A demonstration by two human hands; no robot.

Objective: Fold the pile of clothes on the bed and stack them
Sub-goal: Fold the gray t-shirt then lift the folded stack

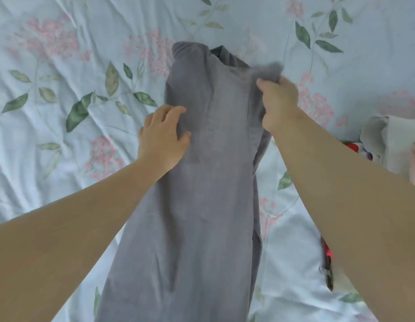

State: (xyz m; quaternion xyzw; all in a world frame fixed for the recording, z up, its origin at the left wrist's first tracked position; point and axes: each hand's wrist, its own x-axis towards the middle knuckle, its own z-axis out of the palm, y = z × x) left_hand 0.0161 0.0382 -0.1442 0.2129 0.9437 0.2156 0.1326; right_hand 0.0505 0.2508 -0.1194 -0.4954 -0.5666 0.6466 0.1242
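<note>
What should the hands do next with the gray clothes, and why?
Probably the right hand should fold the bunched corner it grips inward over the gray garment. The left hand presses the left edge down on the bed, so the cloth is pinned, while the right side looks rumpled and uneven.

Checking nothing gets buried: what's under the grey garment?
The floral bedsheet shows around the grey garment; anything beneath is covered, though darker grey fabric peeks out at its far end.
</note>
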